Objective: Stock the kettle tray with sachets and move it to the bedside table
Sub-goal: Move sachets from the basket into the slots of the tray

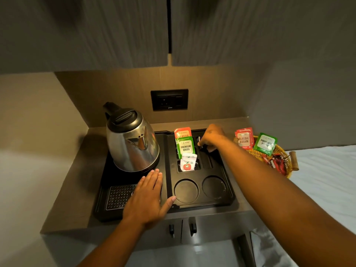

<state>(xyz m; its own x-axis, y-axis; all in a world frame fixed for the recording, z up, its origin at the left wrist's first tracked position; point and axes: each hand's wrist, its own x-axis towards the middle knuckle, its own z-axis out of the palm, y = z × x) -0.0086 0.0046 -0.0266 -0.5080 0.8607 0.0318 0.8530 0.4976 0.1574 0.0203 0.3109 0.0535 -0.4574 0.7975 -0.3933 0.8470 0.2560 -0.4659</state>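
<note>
A black kettle tray point(229, 195) lies on the counter with a steel kettle point(133, 143) on its left half. In its slots stand a red Classic sachet point(182, 132), a green Premium Green sachet point(185, 147) and a white sachet point(187, 162). My left hand point(146, 195) rests flat on the tray beside the drip grate, fingers apart. My right hand point(211, 138) reaches into the tray's back right slot, fingers pinched on a small dark sachet point(201, 146). A wicker basket point(283, 160) at the right holds more sachets.
The basket carries a red Classic Assam sachet point(244, 139), a green sachet point(265, 143) and several red sticks point(275, 163). A wall socket point(169, 99) sits behind the tray. Cupboards hang overhead. White bedding point(323, 170) lies at the right.
</note>
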